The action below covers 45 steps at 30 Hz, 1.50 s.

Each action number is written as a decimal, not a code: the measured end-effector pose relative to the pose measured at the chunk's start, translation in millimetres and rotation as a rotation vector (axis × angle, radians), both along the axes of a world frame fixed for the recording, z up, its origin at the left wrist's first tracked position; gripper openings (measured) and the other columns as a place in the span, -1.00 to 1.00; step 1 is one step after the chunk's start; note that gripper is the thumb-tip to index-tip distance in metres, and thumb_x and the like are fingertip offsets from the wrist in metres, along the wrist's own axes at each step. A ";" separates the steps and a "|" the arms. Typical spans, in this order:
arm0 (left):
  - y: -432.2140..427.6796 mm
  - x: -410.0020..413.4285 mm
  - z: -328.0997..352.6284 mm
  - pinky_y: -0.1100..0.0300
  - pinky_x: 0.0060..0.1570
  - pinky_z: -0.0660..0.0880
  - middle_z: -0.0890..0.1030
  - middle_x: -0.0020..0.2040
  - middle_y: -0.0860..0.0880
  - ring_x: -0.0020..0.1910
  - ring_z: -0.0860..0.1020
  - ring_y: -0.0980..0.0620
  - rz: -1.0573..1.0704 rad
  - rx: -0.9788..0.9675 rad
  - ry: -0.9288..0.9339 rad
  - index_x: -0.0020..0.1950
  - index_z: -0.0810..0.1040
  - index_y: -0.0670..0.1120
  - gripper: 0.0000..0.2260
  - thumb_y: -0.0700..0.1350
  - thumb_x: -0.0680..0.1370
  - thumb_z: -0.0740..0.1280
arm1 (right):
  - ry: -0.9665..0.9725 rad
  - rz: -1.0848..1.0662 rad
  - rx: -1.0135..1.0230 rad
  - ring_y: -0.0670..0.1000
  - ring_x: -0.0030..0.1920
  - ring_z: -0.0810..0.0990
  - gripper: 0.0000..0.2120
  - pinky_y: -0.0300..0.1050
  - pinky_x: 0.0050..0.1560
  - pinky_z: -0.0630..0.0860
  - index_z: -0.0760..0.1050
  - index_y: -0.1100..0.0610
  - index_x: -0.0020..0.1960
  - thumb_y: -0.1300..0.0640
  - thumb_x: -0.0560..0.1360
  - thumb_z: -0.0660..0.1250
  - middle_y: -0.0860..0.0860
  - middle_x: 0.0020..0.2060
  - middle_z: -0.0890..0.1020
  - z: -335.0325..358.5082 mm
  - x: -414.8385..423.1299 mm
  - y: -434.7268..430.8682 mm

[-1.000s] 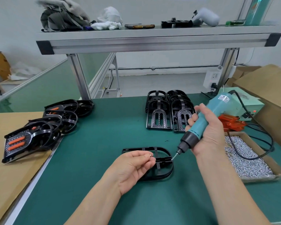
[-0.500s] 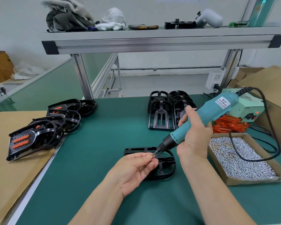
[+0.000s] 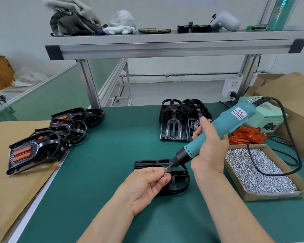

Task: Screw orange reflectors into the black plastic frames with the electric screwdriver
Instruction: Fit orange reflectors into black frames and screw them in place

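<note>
Head view: electric screwdriver tipped lower than a second ago, bit now meeting the small screw pinched in the grip of the left hand, just above the black plastic frame lying flat on the green surface. Right hand grip wrapped round the tool's barrel. Probably seating the screw on the bit; no orange showing in this frame yet. Cardboard box at right heaped with silver screws; loose orange reflectors piled behind it.

The label on the screwdriver is reading KEENWISE, just above the right hand. Beyond that hand, a green box is showing LED.
</note>
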<state>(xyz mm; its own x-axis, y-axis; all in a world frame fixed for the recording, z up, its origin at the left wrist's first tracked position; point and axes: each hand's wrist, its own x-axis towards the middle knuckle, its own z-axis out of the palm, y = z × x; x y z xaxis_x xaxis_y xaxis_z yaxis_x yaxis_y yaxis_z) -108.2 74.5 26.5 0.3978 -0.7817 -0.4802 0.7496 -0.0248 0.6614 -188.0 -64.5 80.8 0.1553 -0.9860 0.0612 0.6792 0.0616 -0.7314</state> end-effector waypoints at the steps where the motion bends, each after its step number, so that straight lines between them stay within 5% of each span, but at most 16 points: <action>1: -0.3 -0.1 -0.7 0.29 -0.35 0.60 0.67 -0.21 -0.25 -0.27 0.70 -0.06 0.003 0.003 0.001 -0.23 0.70 -0.32 -0.85 -0.42 0.47 0.36 | 0.004 0.000 0.004 -0.12 -0.47 0.47 -0.80 -0.26 -0.40 0.46 0.44 0.06 -0.14 0.25 0.49 0.45 -0.12 -0.44 0.53 -0.6 0.1 -0.2; 11: -1.5 0.4 -6.2 0.29 -0.33 0.60 0.67 -0.17 -0.27 -0.24 0.70 -0.07 0.049 -0.010 0.027 0.00 0.60 -0.38 -0.88 -0.46 0.50 0.33 | 0.024 -0.010 0.025 -0.11 -0.44 0.48 -0.79 -0.26 -0.37 0.48 0.43 0.07 -0.10 0.21 0.48 0.47 -0.09 -0.42 0.54 -6.5 0.1 -1.9; 16: -1.2 -4.1 -6.9 0.27 -0.26 0.61 0.68 -0.16 -0.29 -0.22 0.70 -0.11 0.100 -0.018 -0.127 -0.24 0.69 -0.27 -0.81 -0.47 0.47 0.35 | 0.043 -0.042 0.038 -0.09 -0.46 0.44 -0.78 -0.24 -0.37 0.47 0.41 0.05 -0.12 0.18 0.46 0.48 -0.08 -0.46 0.51 -7.6 3.3 -0.4; 21: -1.8 -12.2 -13.5 0.22 -0.13 0.62 0.67 -0.15 -0.26 -0.14 0.70 -0.13 0.200 -0.095 -0.234 -0.22 0.67 -0.24 -0.85 -0.46 0.45 0.39 | 0.050 -0.098 0.063 -0.10 -0.49 0.43 -0.77 -0.28 -0.41 0.46 0.39 0.06 -0.09 0.16 0.44 0.47 -0.09 -0.49 0.50 -5.2 9.5 1.5; 24: -0.1 -11.2 -10.4 0.23 -0.14 0.62 0.66 -0.13 -0.29 -0.16 0.69 -0.13 0.203 -0.119 -0.226 -0.09 0.68 -0.24 -0.85 -0.40 0.38 0.44 | 0.038 -0.085 0.045 -0.09 -0.49 0.43 -0.77 -0.29 -0.42 0.45 0.40 0.06 -0.11 0.15 0.41 0.47 -0.08 -0.49 0.49 -3.0 11.6 2.3; 26: 3.6 -5.9 -7.4 0.24 -0.16 0.61 0.66 -0.11 -0.30 -0.17 0.69 -0.12 0.133 -0.109 -0.239 0.12 0.63 -0.19 -0.64 -0.34 0.34 0.48 | 0.032 -0.068 0.019 -0.08 -0.49 0.43 -0.79 -0.29 -0.42 0.44 0.42 0.06 -0.14 0.16 0.40 0.46 -0.07 -0.49 0.49 -0.9 13.2 3.1; 28: 8.7 2.8 -3.6 0.27 -0.26 0.58 0.68 -0.12 -0.26 -0.22 0.68 -0.07 0.071 -0.040 -0.295 0.21 0.55 -0.15 -0.55 -0.26 0.34 0.51 | 0.032 -0.062 -0.010 -0.07 -0.49 0.42 -0.81 -0.28 -0.42 0.42 0.44 0.05 -0.17 0.17 0.40 0.46 -0.06 -0.49 0.48 1.4 14.9 3.6; 34: 19.3 46.3 -16.5 0.28 -0.44 0.31 0.52 -0.38 0.02 -0.46 0.40 0.13 0.290 0.339 -0.694 -0.08 0.60 -0.11 -0.87 -0.10 0.48 0.49 | 0.078 -0.037 -0.118 -0.04 -0.45 0.42 -0.81 -0.22 -0.37 0.43 0.51 -0.03 -0.28 0.18 0.39 0.47 -0.03 -0.45 0.49 0.1 20.2 6.4; 38: 22.9 57.9 -32.9 0.13 -0.25 0.41 0.53 -0.27 0.06 -0.23 0.52 0.02 0.173 0.672 -1.157 -0.04 0.53 0.07 -0.68 0.20 0.38 0.52 | 0.170 -0.016 -0.228 -0.04 -0.42 0.42 -0.83 -0.17 -0.35 0.45 0.49 0.04 -0.24 0.20 0.42 0.46 -0.05 -0.42 0.49 -7.8 26.0 13.8; 41: 18.8 57.6 -34.5 0.15 -0.25 0.38 0.55 -0.20 0.17 -0.14 0.55 0.10 -0.057 0.831 -1.314 0.02 0.42 0.19 -0.46 0.47 0.20 0.35 | 0.231 -0.015 -0.290 -0.04 -0.43 0.42 -0.82 -0.17 -0.37 0.44 0.48 0.00 -0.26 0.16 0.42 0.46 -0.08 -0.44 0.48 -11.8 30.2 17.2; 45: 15.3 54.4 -34.9 0.15 -0.25 0.36 0.51 -0.22 0.20 -0.15 0.56 0.05 -0.150 0.919 -1.441 0.07 0.33 0.21 -0.32 0.53 0.08 0.21 | 0.256 -0.004 -0.312 -0.07 -0.46 0.44 -0.75 -0.21 -0.39 0.44 0.51 -0.13 -0.33 0.15 0.42 0.46 -0.13 -0.48 0.50 -14.5 34.6 19.6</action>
